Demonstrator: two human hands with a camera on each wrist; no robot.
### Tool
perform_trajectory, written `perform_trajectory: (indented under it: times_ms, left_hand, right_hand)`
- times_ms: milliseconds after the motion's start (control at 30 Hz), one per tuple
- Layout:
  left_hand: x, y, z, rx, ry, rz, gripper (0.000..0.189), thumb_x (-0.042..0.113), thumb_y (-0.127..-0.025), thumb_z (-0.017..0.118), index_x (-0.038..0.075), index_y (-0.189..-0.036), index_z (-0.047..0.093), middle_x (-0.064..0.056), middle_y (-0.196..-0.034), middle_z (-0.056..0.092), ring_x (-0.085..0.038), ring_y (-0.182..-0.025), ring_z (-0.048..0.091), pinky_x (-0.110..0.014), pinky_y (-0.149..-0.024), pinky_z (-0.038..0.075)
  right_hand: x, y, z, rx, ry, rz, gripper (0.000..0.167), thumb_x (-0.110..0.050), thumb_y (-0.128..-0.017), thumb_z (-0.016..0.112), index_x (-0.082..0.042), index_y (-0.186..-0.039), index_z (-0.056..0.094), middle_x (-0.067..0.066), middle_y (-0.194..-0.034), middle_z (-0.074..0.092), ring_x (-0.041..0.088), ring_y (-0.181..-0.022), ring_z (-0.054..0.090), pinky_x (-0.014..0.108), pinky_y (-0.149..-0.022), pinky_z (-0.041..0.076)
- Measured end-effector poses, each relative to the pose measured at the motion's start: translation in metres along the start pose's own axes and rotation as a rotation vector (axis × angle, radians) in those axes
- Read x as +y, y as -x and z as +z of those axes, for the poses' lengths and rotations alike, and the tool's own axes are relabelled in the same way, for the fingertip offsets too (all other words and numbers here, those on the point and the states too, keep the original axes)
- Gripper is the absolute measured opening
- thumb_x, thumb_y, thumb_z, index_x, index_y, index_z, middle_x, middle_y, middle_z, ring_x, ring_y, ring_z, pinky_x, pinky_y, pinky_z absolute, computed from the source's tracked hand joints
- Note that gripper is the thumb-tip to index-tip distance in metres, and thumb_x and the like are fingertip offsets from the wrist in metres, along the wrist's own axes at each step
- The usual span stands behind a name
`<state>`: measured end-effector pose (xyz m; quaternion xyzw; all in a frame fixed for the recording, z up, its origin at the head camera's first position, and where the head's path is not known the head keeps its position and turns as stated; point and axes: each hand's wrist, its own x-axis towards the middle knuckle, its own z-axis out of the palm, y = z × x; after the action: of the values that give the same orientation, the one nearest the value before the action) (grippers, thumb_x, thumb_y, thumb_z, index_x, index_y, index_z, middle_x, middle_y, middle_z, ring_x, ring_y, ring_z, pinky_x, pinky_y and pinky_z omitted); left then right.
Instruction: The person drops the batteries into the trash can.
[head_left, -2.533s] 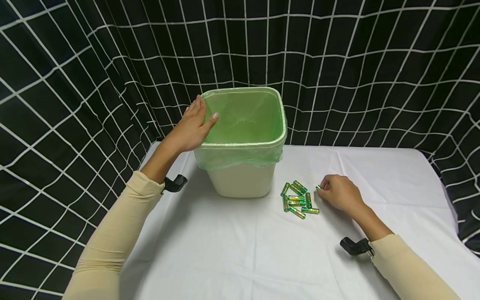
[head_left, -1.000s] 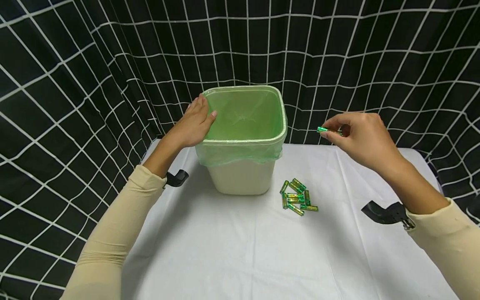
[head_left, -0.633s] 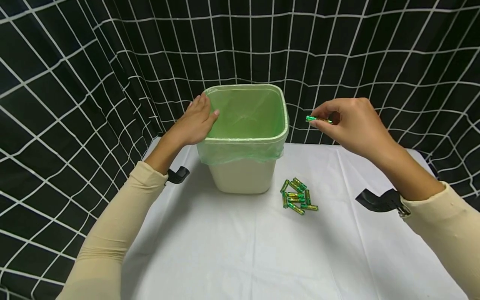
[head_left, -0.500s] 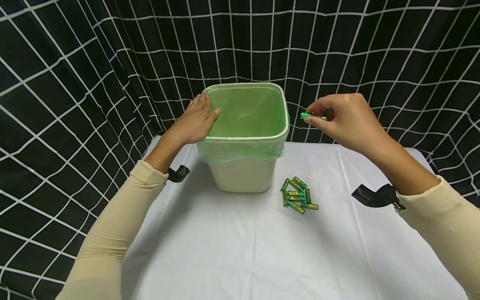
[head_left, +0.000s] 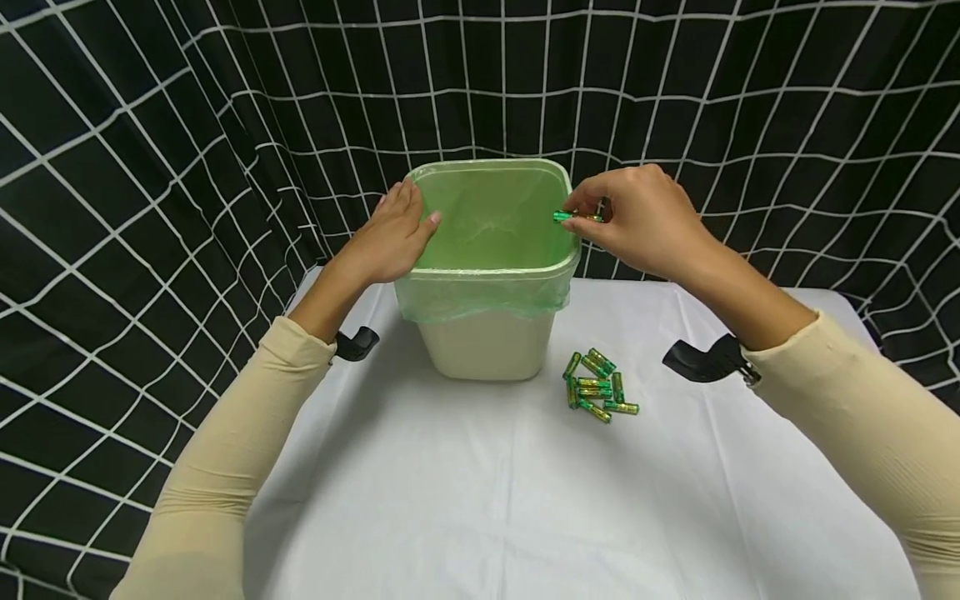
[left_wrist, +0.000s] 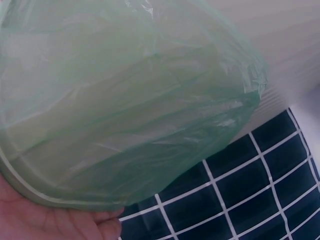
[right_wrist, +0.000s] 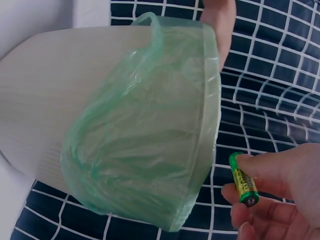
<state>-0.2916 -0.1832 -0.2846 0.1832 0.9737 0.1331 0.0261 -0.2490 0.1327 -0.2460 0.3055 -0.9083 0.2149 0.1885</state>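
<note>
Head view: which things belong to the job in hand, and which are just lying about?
Likely part of the job:
green-and-gold battery, pinched in the right hand
loose batteries
off-white bin
green bin liner
left hand, at the bin's rim

Likely just surroundings:
white tablecloth
black grid-patterned backdrop
black wrist-worn devices

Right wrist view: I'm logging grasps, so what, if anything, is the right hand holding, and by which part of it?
A green-and-gold battery: the right hand pinches it by its long sides, leaving both ends showing.
</note>
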Motion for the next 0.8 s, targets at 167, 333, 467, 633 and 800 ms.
perform_trajectory:
  times_ms: [167,333,467,633,800]
  left_hand:
    - [0.0,0.001,-0.003,0.006,0.005,-0.004,0.072,0.044,-0.111,0.016,-0.01,-0.157,0.002,-0.024,-0.167,-0.007,-0.031,-0.155,-0.011,-0.041,-0.125,-0.006]
    - [0.0,0.001,-0.001,0.013,0.018,-0.001,0.072,0.044,-0.112,0.017,-0.01,-0.157,0.002,-0.024,-0.167,-0.007,-0.032,-0.155,-0.011,-0.04,-0.125,-0.006]
    - [0.001,0.002,0.0,0.017,0.017,0.0,0.071,0.043,-0.112,0.017,-0.01,-0.157,0.003,-0.024,-0.167,-0.006,-0.032,-0.155,-0.01,-0.042,-0.126,-0.004]
    - [0.001,0.001,0.001,0.011,0.02,0.006,0.071,0.043,-0.112,0.016,-0.01,-0.157,0.002,-0.023,-0.167,-0.006,-0.031,-0.155,-0.012,-0.041,-0.125,-0.005]
    - [0.0,0.001,0.002,0.011,0.034,0.004,0.07,0.042,-0.112,0.016,-0.009,-0.157,0.001,-0.022,-0.167,-0.007,-0.03,-0.155,-0.012,-0.04,-0.125,-0.006]
  right_hand:
    - [-0.002,-0.015,0.007,-0.022,-0.003,-0.009,0.012,-0.016,-0.091,0.078,-0.009,-0.101,0.081,0.005,-0.084,0.072,0.019,-0.065,0.053,0.035,-0.056,0.039]
    - [0.0,-0.026,0.013,-0.079,0.019,-0.01,0.014,-0.016,-0.091,0.077,-0.009,-0.102,0.081,0.006,-0.091,0.076,0.021,-0.076,0.061,0.036,-0.06,0.045]
    - [0.003,-0.033,0.019,-0.11,0.027,0.0,0.014,-0.016,-0.092,0.076,-0.009,-0.104,0.081,0.006,-0.094,0.077,0.021,-0.079,0.066,0.038,-0.062,0.047]
    - [0.006,-0.041,0.027,-0.129,0.043,0.008,0.015,-0.016,-0.093,0.075,-0.009,-0.104,0.081,0.006,-0.095,0.077,0.022,-0.08,0.067,0.039,-0.063,0.049]
    - [0.005,-0.046,0.038,-0.149,0.035,0.009,0.016,-0.016,-0.094,0.075,-0.008,-0.107,0.08,0.008,-0.097,0.077,0.023,-0.083,0.068,0.041,-0.063,0.05]
